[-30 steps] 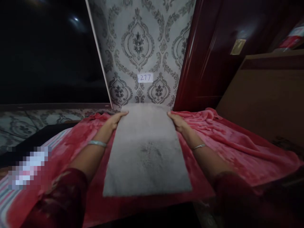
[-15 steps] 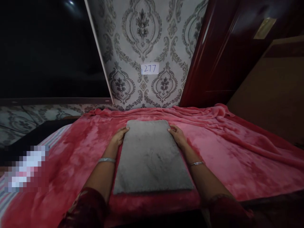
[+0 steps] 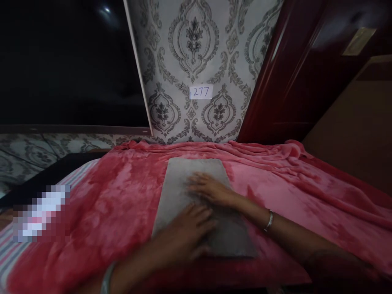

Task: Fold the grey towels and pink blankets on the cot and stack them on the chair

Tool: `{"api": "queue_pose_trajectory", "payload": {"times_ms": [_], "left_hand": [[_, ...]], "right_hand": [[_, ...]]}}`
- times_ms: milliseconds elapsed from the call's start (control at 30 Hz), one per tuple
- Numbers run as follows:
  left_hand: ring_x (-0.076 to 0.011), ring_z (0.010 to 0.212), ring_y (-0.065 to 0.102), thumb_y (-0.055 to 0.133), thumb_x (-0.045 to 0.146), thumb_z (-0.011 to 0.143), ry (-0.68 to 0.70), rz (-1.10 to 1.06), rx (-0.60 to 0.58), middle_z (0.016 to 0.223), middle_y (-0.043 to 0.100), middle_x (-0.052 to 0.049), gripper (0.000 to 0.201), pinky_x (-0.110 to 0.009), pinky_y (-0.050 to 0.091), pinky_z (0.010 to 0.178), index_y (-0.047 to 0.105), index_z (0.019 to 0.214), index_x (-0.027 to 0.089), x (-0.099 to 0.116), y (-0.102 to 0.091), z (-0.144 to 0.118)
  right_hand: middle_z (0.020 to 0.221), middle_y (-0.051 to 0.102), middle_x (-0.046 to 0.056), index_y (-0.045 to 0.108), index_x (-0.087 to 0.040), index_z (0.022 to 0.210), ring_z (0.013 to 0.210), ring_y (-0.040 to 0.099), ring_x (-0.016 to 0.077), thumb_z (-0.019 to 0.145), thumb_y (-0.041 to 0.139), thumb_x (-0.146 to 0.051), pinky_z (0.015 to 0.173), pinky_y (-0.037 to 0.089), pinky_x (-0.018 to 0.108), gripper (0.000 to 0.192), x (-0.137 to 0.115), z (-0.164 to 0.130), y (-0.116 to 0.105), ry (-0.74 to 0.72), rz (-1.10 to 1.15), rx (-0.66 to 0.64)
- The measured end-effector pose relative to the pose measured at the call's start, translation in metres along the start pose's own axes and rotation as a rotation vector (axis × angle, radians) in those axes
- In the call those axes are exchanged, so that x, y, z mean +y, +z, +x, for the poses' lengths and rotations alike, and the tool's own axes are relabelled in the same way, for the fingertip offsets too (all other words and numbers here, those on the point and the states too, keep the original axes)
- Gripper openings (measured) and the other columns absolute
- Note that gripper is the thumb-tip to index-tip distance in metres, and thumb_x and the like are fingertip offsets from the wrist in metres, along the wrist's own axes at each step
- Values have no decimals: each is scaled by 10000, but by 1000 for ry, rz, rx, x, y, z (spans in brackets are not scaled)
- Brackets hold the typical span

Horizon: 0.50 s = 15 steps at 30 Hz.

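A grey rectangular mat with a soft, fuzzy-looking surface [image 3: 177,192] lies flat on a red and pink plush blanket [image 3: 122,200]. Over its near half is my left hand [image 3: 191,228], fingers stretched out and somewhat blurred. My right hand [image 3: 211,190] reaches in from the right above the middle of the mat, its fingers spread and smeared at the tips. Both palms face down and neither hand grips anything. Whether they press on the mat or hover just over it, I cannot tell.
A large dark screen [image 3: 67,65] stands at the back left. Patterned wallpaper [image 3: 192,49] carries a paper label reading 277 [image 3: 201,92]. Dark red glossy furniture [image 3: 290,73] and a brown panel [image 3: 361,126] are on the right. Striped cloth [image 3: 76,175] shows at the left edge.
Both hands have left the mat's far side edges and moved inward over its surface, the left one nearer to me. The view has shifted slightly; the mat still lies flat.
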<state>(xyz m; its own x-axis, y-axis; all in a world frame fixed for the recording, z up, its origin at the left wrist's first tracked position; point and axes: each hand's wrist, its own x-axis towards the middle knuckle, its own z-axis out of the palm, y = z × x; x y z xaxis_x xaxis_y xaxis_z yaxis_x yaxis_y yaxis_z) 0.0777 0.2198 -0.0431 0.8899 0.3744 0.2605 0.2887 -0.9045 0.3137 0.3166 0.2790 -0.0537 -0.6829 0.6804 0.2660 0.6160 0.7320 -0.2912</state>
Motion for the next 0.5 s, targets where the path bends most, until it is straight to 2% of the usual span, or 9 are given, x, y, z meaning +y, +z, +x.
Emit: {"api": "queue_pose_trajectory", "payload": {"times_ms": [67, 100, 167, 333, 400, 500], "left_hand": [[-332, 1523, 293, 694, 429, 864, 24, 22, -152, 1648, 351, -43, 768, -610, 215, 1237, 365, 1554, 362, 22, 20, -15], [-345, 1550, 210, 699, 421, 862, 18, 23, -189, 1677, 276, -32, 826, -649, 161, 1237, 295, 1581, 380, 26, 29, -20], [-353, 1565, 136, 697, 417, 866, 5, 45, -193, 1693, 219, -8, 861, -687, 110, 1228, 235, 1592, 413, 24, 42, -25], [-371, 1551, 188, 715, 464, 846, 90, 143, -147, 1686, 220, -33, 895, -686, 152, 1220, 231, 1597, 402, 5, 57, -23], [-381, 1536, 234, 728, 489, 829, 126, 171, -129, 1675, 250, -52, 892, -677, 173, 1219, 272, 1589, 386, 3, 60, -22], [-381, 1532, 245, 738, 475, 821, 108, 183, -121, 1673, 254, -51, 873, -681, 180, 1217, 310, 1575, 385, 6, 60, -20]], "right_hand": [[1646, 326, 17, 468, -345, 1521, 1552, 167, 236, 1053, 444, -423, 1250, 128, 513, 475, -8, 11, 9, -79, 18, -137], [1660, 292, 15, 421, -348, 1547, 1558, 140, 236, 1048, 450, -478, 1253, 96, 513, 517, -7, 17, 12, -101, 21, -175], [1680, 228, 20, 350, -341, 1580, 1563, 108, 244, 1027, 461, -555, 1254, 69, 510, 603, 4, 29, 14, -112, 17, -213], [1691, 178, 29, 313, -318, 1599, 1562, 102, 285, 1001, 464, -622, 1258, 96, 487, 688, 50, 60, 10, 21, 7, -215], [1690, 175, 36, 312, -310, 1601, 1559, 124, 277, 1012, 439, -614, 1261, 115, 467, 674, 67, 71, 11, 64, 19, -195], [1683, 189, 68, 320, -285, 1600, 1547, 188, 273, 1020, 445, -583, 1257, 154, 472, 664, 84, 84, 10, 133, 33, -177]]}}
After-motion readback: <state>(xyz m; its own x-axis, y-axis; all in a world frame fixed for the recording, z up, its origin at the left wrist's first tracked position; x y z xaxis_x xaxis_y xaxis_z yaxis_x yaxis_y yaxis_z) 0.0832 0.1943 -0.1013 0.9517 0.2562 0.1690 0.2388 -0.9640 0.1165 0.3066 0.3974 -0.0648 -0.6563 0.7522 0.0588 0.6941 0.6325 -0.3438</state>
